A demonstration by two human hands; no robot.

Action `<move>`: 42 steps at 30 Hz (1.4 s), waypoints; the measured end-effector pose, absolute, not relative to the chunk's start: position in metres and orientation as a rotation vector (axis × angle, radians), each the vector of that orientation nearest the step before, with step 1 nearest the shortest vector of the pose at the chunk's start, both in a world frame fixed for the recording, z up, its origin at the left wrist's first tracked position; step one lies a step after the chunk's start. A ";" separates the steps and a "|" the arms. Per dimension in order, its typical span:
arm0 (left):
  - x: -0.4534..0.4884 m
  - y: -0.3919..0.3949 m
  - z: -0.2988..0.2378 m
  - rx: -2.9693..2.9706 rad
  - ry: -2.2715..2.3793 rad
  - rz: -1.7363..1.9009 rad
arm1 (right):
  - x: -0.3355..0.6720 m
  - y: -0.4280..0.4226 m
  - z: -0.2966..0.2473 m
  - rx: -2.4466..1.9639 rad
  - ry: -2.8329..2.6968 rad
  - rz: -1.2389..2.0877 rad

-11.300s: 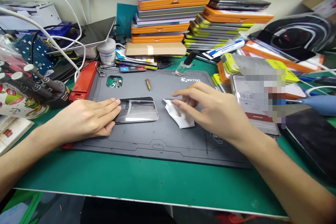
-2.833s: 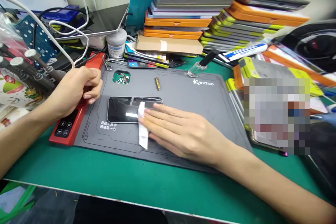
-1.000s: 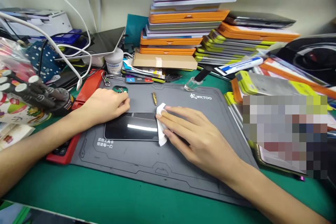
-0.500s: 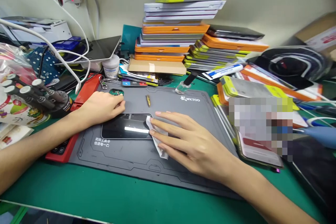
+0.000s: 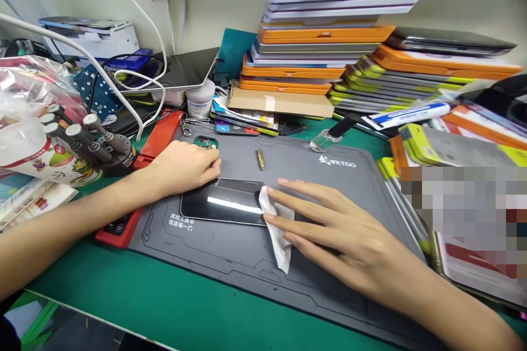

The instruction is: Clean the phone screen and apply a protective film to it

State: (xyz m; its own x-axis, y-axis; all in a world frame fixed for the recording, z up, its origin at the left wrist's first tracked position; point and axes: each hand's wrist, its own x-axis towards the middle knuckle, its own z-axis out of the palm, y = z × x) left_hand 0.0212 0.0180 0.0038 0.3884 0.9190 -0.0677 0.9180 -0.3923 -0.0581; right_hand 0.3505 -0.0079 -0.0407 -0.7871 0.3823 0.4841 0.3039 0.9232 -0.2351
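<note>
A black phone [image 5: 222, 207] lies flat on the grey work mat [image 5: 247, 252]. My left hand [image 5: 185, 166] rests at the phone's far left corner, fingers curled and pressing on its top edge. My right hand [image 5: 333, 230] lies flat with fingers stretched out, pressing a white wipe [image 5: 278, 230] against the phone's right end and the mat.
A red device [image 5: 154, 145] borders the mat's left side. A screwdriver holder [image 5: 107, 148] stands at the left. Behind the mat sit a small brass bit [image 5: 260, 159], a glass bottle [image 5: 325, 140], a white jar [image 5: 200, 100] and tall stacks of boxes [image 5: 321, 49]. Packages [image 5: 448, 142] crowd the right.
My right hand keeps wiping the phone's right end, sliding the wipe down and right off its edge. My left hand stays at the phone's top-left corner. The camera view shifted.
</note>
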 end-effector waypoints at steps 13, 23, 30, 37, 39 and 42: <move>0.009 0.016 0.008 -3.226 -1.218 -0.384 | 0.348 -0.005 -0.039 -0.789 -2.376 -0.047; 0.015 0.008 0.004 -3.220 -1.099 -0.266 | 0.346 -0.011 -0.036 -0.925 -2.272 -0.003; 0.007 0.010 0.002 -3.129 -0.742 -0.531 | 0.338 -0.014 -0.030 -0.579 -2.439 -0.036; 0.007 0.010 0.007 -3.272 -0.831 -0.654 | 0.340 -0.012 -0.027 -0.492 -2.473 -0.069; 0.007 0.011 0.008 -3.320 -0.854 -0.677 | 0.341 -0.013 -0.026 -0.457 -2.500 -0.085; 0.005 0.012 0.010 -3.398 -0.958 -0.681 | 0.339 -0.017 -0.025 -0.453 -2.502 -0.126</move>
State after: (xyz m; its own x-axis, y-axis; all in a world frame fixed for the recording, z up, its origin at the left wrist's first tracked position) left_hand 0.0046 0.0119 0.0104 0.7972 0.5610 0.2230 0.3950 -0.7641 0.5101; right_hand 0.3394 -0.0170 -0.0246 -0.7698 0.2920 0.5675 0.3474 0.9377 -0.0112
